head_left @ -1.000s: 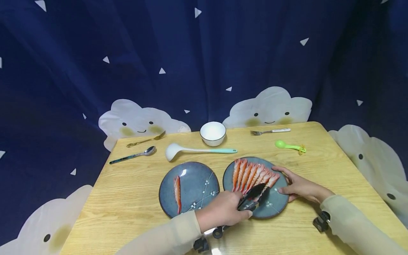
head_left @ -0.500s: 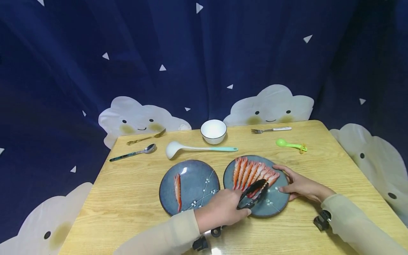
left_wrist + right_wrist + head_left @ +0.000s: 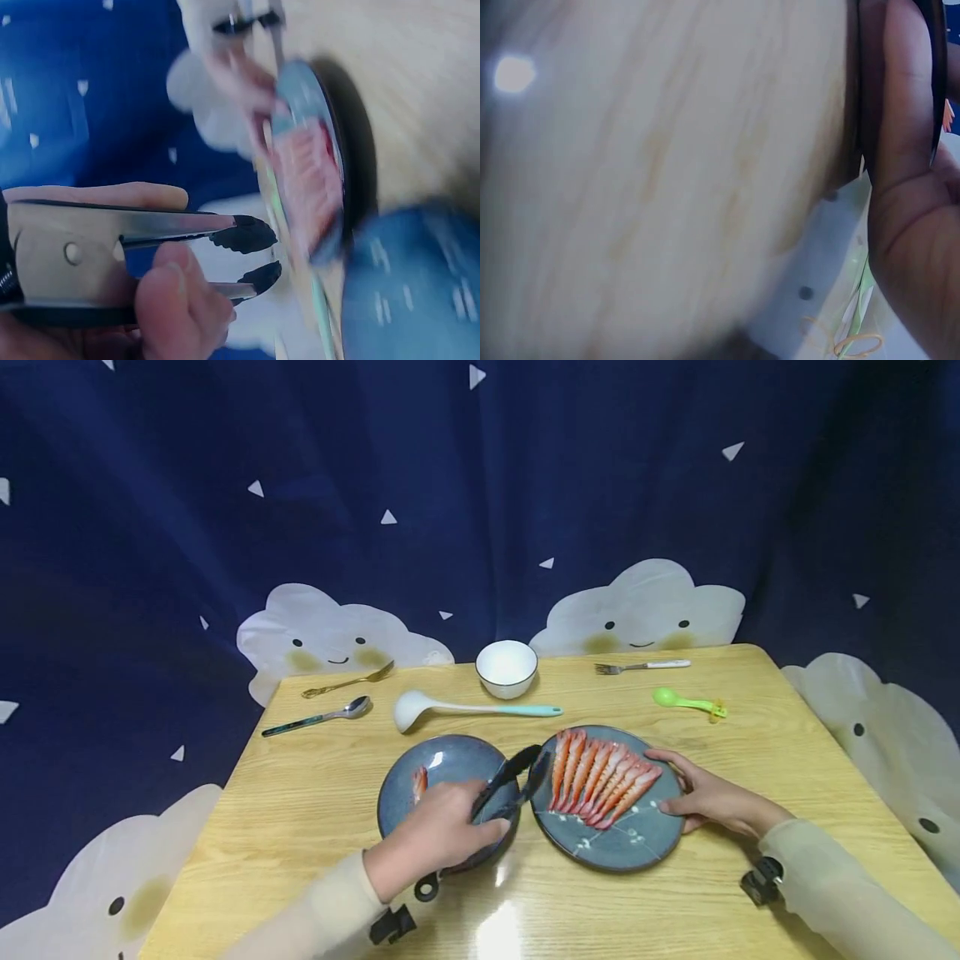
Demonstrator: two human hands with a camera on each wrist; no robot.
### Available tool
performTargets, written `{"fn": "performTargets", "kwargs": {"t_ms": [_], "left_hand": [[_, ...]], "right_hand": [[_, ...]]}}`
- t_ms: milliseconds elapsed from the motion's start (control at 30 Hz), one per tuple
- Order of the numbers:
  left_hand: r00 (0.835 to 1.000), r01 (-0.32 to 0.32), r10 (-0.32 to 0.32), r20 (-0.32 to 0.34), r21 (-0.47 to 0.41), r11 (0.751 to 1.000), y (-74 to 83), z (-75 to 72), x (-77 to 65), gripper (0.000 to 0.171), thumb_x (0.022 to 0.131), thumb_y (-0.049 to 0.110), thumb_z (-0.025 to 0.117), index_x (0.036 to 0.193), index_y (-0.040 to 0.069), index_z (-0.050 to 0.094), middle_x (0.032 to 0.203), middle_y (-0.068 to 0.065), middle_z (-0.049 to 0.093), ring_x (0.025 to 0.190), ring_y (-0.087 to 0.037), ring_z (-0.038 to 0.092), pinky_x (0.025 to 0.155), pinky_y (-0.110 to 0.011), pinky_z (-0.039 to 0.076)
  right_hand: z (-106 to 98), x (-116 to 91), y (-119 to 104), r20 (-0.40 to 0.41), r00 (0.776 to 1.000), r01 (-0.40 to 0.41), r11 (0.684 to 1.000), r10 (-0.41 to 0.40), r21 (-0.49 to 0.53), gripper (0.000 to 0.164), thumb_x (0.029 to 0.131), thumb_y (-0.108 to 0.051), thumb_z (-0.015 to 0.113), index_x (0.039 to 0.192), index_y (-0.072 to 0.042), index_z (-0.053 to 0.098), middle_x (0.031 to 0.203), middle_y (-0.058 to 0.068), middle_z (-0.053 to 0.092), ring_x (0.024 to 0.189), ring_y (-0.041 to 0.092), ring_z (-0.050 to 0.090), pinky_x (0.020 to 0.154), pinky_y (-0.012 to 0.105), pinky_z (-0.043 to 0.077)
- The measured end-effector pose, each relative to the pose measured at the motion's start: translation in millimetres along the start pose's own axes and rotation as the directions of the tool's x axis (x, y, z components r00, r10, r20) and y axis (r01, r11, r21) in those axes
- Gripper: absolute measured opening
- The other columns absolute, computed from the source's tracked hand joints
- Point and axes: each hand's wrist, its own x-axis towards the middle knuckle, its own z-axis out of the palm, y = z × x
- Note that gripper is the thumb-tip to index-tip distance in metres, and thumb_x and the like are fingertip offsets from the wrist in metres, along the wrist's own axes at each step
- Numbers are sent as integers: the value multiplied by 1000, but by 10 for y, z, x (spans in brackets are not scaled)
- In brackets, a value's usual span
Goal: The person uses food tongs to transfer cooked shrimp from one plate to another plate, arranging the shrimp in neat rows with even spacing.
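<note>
My left hand (image 3: 442,827) grips a pair of tongs (image 3: 56,247) with metal arms and black tips. In the left wrist view the tips are spread apart, with nothing between them. The hand is over the left blue-grey plate (image 3: 457,752) and partly covers the single red-and-white shrimp (image 3: 420,782) lying there. A fanned row of several shrimps (image 3: 600,777) lies on the right blue-grey plate (image 3: 622,853). My right hand (image 3: 708,795) holds that plate by its right rim, thumb on top and fingers beneath.
Behind the plates lie a white ladle (image 3: 465,708) with a mint handle and a white bowl (image 3: 507,670). A spoon (image 3: 322,718) and a gold fork (image 3: 348,681) are at the back left. A white-handled fork (image 3: 645,666) and green spoon (image 3: 686,702) lie back right.
My left hand has moved the tongs left, away from the shrimps on the right plate to above the left plate. The right hand keeps its hold on the plate rim.
</note>
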Motion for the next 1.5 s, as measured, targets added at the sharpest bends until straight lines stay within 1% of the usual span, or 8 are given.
{"fn": "performTargets", "kwargs": {"t_ms": [33, 133, 267, 333, 533, 700, 867, 1500], "left_hand": [[999, 25, -24, -22, 8, 1000, -79, -64, -50, 54, 77, 48, 58, 108, 4, 56, 76, -5, 62, 73, -14, 57, 77, -36, 42], [989, 143, -143, -42, -17, 990, -291, -232, -197, 56, 77, 47, 59, 113, 3, 54, 59, -5, 57, 55, -15, 51, 68, -37, 43], [955, 284, -285, -80, -29, 958, -503, -385, -370, 50, 75, 45, 62, 105, 5, 56, 57, -1, 51, 52, -13, 42, 49, -30, 37], [940, 330, -331, -87, -24, 944, -573, -433, -449, 50, 73, 46, 63, 102, 5, 57, 62, 0, 52, 57, -13, 45, 51, -29, 37], [903, 427, -428, -21, -42, 903, -701, -479, -630, 56, 69, 51, 64, 99, 3, 58, 68, -1, 53, 60, -15, 47, 51, -29, 37], [892, 452, -451, 27, -54, 890, -764, -478, -724, 60, 66, 53, 65, 97, 2, 59, 77, -4, 56, 66, -15, 49, 54, -29, 39], [886, 463, -456, 86, -103, 880, -785, -458, -780, 57, 67, 51, 66, 94, 1, 60, 65, -4, 51, 56, -16, 48, 49, -29, 38], [898, 437, -420, 130, -173, 882, -787, -439, -800, 45, 70, 46, 66, 89, 5, 62, 59, -5, 48, 50, -17, 46, 47, -30, 37]], "right_hand": [[-9, -5, 3, 6, 1000, 2, 1000, -2, 4, 81, 83, 0, 55, 138, -27, 1, 114, 31, 39, 86, 42, 55, 67, 49, 44], [-24, -21, 5, 4, 1000, 3, 1000, -3, -6, 81, 83, -1, 55, 138, -27, 1, 114, 31, 39, 87, 42, 55, 67, 49, 45], [-34, -44, 14, -16, 1000, -14, 1000, 14, -17, 82, 83, -2, 56, 138, -27, 1, 116, 31, 36, 85, 40, 56, 66, 48, 45], [-38, -59, 20, -23, 1000, -19, 1000, 19, -22, 82, 83, -2, 56, 137, -27, 1, 116, 31, 35, 85, 40, 56, 65, 48, 46], [-53, -86, 34, -15, 1000, -10, 1000, 10, -22, 81, 84, -2, 55, 137, -26, -2, 115, 30, 37, 86, 41, 56, 66, 49, 45], [-59, -70, 37, -9, 1000, -5, 1000, 5, -19, 82, 84, -1, 54, 138, -26, -2, 114, 29, 40, 86, 42, 55, 66, 50, 45], [-49, -35, 24, -15, 1000, -15, 1000, 14, -20, 82, 83, -1, 56, 137, -27, -1, 113, 29, 40, 86, 42, 56, 66, 50, 45], [-14, 13, 4, -10, 1000, -14, 1000, 14, -19, 82, 83, -2, 56, 137, -27, 0, 117, 31, 34, 85, 41, 56, 66, 49, 45]]}}
